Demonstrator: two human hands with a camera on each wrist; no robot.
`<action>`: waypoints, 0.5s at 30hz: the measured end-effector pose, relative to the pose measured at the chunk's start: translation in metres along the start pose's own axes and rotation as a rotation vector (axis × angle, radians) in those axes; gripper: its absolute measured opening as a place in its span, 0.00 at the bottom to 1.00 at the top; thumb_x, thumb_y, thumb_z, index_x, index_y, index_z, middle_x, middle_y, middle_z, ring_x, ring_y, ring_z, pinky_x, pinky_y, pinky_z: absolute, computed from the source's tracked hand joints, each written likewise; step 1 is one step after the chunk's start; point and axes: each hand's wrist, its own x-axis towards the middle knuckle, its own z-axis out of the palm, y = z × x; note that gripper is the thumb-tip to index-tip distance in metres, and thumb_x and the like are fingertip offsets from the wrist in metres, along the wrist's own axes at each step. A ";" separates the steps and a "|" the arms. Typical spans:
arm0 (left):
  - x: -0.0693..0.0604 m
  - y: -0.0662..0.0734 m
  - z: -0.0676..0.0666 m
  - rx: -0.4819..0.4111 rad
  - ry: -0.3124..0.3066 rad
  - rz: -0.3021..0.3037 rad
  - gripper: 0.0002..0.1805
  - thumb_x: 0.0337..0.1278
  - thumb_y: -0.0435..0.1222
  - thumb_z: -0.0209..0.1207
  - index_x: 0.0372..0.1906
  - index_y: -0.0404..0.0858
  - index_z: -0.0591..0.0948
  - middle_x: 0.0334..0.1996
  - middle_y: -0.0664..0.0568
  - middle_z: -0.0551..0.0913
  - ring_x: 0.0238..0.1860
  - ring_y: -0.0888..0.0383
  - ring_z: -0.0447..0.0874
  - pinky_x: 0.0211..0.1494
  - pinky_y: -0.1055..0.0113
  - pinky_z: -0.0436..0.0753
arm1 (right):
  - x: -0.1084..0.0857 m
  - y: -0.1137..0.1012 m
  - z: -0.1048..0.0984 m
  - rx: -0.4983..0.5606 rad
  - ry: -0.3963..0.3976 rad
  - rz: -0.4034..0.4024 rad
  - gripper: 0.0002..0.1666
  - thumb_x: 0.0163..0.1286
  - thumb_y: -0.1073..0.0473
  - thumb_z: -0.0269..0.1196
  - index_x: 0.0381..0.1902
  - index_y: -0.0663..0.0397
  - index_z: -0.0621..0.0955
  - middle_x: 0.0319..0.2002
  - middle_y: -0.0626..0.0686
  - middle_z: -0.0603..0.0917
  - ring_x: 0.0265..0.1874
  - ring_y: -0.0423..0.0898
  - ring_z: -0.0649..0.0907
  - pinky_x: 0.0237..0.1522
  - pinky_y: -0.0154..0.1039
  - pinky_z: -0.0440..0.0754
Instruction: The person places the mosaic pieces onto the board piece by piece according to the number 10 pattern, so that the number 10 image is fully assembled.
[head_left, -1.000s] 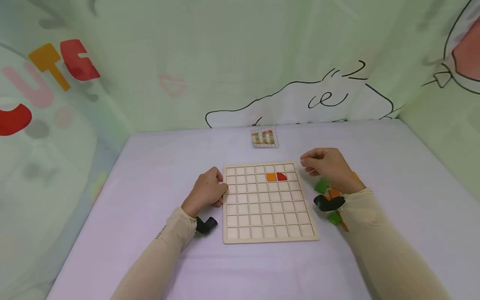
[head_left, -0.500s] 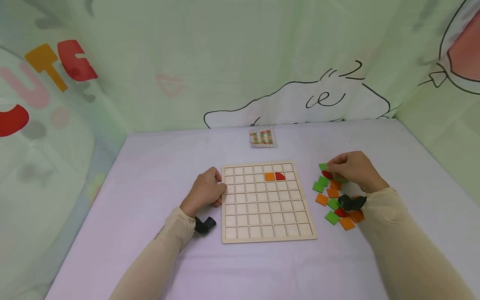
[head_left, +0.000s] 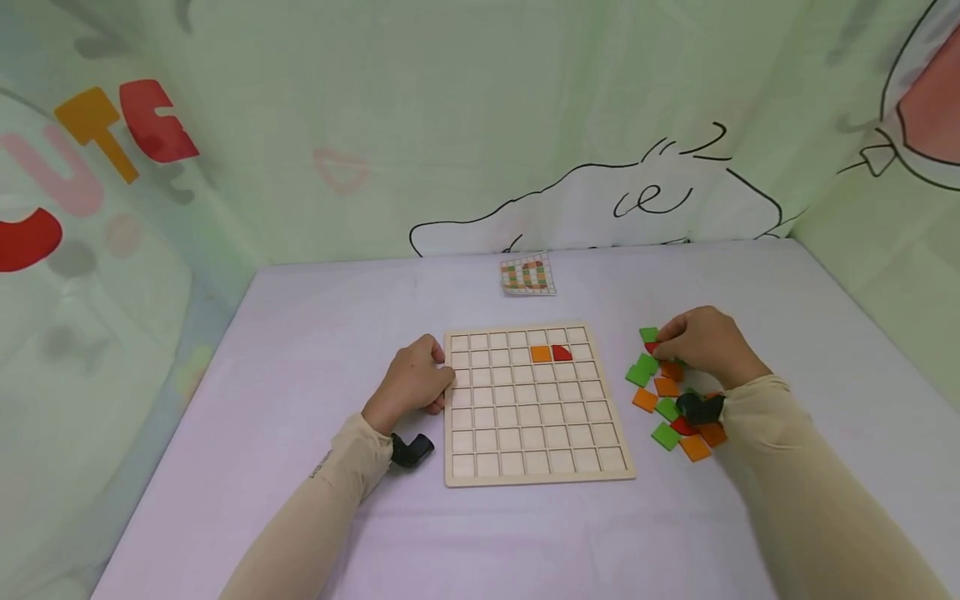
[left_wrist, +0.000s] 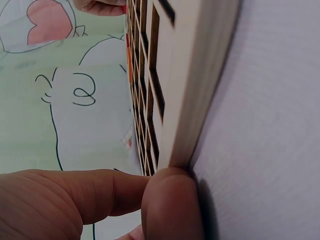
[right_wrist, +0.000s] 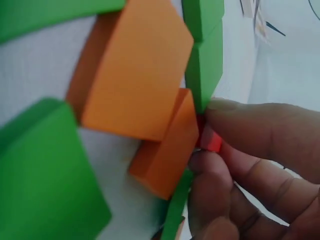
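Note:
A square wooden grid board (head_left: 511, 417) lies on the table, with an orange square tile (head_left: 541, 354) and a red rounded tile (head_left: 562, 353) in neighbouring cells near its top right. My left hand (head_left: 411, 379) holds the board's left edge; in the left wrist view its thumb (left_wrist: 172, 205) presses against the wooden side. To the right of the board, my right hand (head_left: 708, 343) pinches a red tile (right_wrist: 211, 140) between thumb and finger at the far side of the loose tiles. Part of that tile is hidden by the fingers.
Loose green tiles (head_left: 665, 436) and orange tiles (head_left: 695, 448) lie scattered right of the board, some overlapping, partly under my right wrist. A small card (head_left: 528, 275) with a coloured grid pattern lies beyond the board. A printed cloth backdrop (head_left: 480, 125) stands behind the table.
My right hand has moved right, from beside the board's upper right corner to the loose tiles, and now pinches a red tile. My left hand has stayed at the board's edge.

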 end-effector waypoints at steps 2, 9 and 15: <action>0.000 0.000 0.000 0.003 0.002 -0.001 0.09 0.62 0.28 0.56 0.46 0.34 0.72 0.14 0.46 0.82 0.12 0.58 0.81 0.18 0.69 0.83 | -0.001 -0.003 -0.001 -0.022 -0.005 0.007 0.17 0.65 0.57 0.72 0.44 0.67 0.86 0.41 0.61 0.87 0.39 0.57 0.80 0.38 0.44 0.81; -0.001 0.002 0.000 0.005 -0.002 -0.002 0.08 0.63 0.28 0.56 0.46 0.34 0.72 0.14 0.46 0.82 0.12 0.59 0.79 0.17 0.70 0.83 | -0.001 -0.002 -0.001 -0.049 -0.004 -0.007 0.13 0.64 0.55 0.72 0.37 0.61 0.85 0.32 0.54 0.85 0.37 0.54 0.79 0.35 0.40 0.77; -0.001 0.002 -0.001 -0.004 0.001 -0.008 0.08 0.63 0.28 0.55 0.45 0.34 0.72 0.14 0.46 0.81 0.12 0.59 0.79 0.17 0.70 0.83 | -0.001 -0.003 0.003 0.086 -0.024 -0.025 0.16 0.70 0.56 0.70 0.46 0.64 0.84 0.32 0.50 0.88 0.32 0.48 0.84 0.34 0.38 0.83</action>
